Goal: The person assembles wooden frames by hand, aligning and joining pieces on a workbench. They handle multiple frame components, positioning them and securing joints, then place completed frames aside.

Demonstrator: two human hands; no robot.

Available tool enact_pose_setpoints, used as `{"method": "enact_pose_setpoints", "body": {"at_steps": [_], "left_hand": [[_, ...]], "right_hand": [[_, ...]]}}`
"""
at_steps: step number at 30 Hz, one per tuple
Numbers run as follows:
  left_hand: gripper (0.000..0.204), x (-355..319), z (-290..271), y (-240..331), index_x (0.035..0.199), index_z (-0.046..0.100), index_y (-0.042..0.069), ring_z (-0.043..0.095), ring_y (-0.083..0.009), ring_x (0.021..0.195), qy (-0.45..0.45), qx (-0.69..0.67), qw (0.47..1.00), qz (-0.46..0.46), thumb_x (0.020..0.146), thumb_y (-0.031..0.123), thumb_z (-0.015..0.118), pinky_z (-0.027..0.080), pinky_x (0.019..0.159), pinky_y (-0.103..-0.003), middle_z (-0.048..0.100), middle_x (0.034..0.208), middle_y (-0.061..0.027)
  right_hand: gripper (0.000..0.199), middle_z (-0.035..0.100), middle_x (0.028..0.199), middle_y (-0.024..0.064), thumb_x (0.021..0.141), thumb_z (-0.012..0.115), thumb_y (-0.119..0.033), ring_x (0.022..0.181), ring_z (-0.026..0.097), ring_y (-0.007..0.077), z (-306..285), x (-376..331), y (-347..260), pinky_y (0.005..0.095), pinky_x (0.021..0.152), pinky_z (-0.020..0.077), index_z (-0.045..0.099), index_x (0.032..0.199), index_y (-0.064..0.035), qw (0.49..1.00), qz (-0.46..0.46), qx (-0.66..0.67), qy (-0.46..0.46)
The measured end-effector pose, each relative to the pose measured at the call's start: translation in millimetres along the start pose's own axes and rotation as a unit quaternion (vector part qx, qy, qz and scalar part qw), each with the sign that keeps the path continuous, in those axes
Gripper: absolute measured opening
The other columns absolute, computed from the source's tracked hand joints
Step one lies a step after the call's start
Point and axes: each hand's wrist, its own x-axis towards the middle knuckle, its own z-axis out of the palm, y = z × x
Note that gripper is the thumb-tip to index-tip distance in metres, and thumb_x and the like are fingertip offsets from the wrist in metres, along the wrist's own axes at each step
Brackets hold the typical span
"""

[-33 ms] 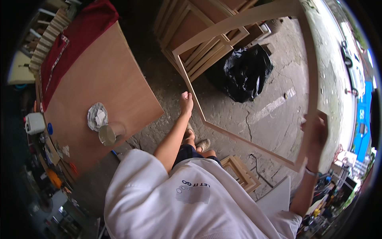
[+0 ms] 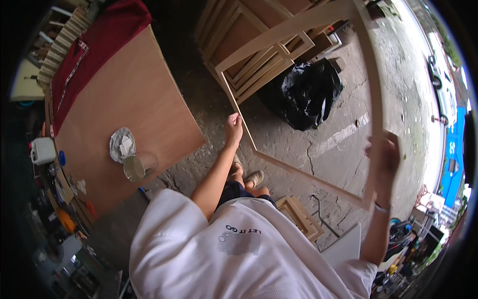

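A large pale wooden frame (image 2: 377, 94) stands upright and tilted before me, with an open middle and one curved far edge. My left hand (image 2: 233, 130) is closed on its left side, near the lower left corner. On the opposite side my right hand (image 2: 387, 162) grips the frame near the lower right corner, its fingers partly hidden by the wood and slightly blurred. Through the opening a crumpled black plastic bag (image 2: 311, 94) shows on the concrete floor.
Left of me, a wood-topped table (image 2: 124, 89) carries a red cloth (image 2: 94, 55), a clear cup (image 2: 134, 168) and a foil-like dish (image 2: 119, 149). More wooden frames (image 2: 239, 40) lean beyond the bag. A smaller wooden frame (image 2: 298, 219) lies by my feet.
The frame's right side has swung a little to the left, and my right hand has moved with it. My left hand has barely shifted.
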Motion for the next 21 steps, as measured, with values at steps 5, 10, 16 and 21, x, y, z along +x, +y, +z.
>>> {"method": "enact_pose_setpoints", "body": {"at_steps": [5,10,16,21], "left_hand": [[0.024,-8.7,-61.1,127.4,0.114,0.064,0.002,0.061,-0.0349,0.114,0.048,0.231,0.907,0.35,0.096,0.017,0.061,0.049,0.097,-0.044,0.064,0.123,-0.0187],[0.049,63.3,-143.5,107.6,0.134,0.052,0.004,0.042,-0.0422,0.136,0.218,0.386,0.852,0.278,0.093,0.026,0.065,0.033,0.113,-0.052,0.047,0.146,-0.022],[0.088,95.4,-170.3,70.4,0.156,0.027,0.005,0.022,-0.0402,0.149,0.211,0.443,0.836,0.245,0.087,0.036,0.071,0.015,0.121,-0.057,0.026,0.161,-0.0223],[0.083,89.9,-162.5,84.4,0.153,0.032,0.004,0.026,-0.04,0.148,0.207,0.459,0.837,0.214,0.084,0.025,0.071,0.019,0.12,-0.055,0.03,0.159,-0.0218]], "right_hand": [[0.018,0.069,0.1,0.0092,0.105,0.051,-0.012,0.084,0.066,0.0117,162.1,104.7,72.4,0.0264,0.069,0.0582,0.058,0.121,-0.006,0.994,-0.058,0.032,-0.091],[0.017,0.071,0.085,0.0139,0.104,0.052,-0.015,0.068,0.069,0.0184,287.3,184.1,131.4,0.032,0.061,0.0552,0.058,0.115,-0.0037,0.986,-0.083,0.027,-0.14],[0.019,0.07,0.081,0.0178,0.103,0.053,-0.022,0.068,0.071,0.0313,379.0,256.7,200.2,0.0395,0.059,0.0536,0.057,0.113,-0.0062,0.986,-0.096,-0.022,-0.133],[0.018,0.068,0.078,0.0186,0.104,0.053,-0.022,0.07,0.07,0.0336,416.9,312.6,260.1,0.0425,0.06,0.053,0.058,0.115,-0.0093,0.988,-0.095,-0.004,-0.123]]}}
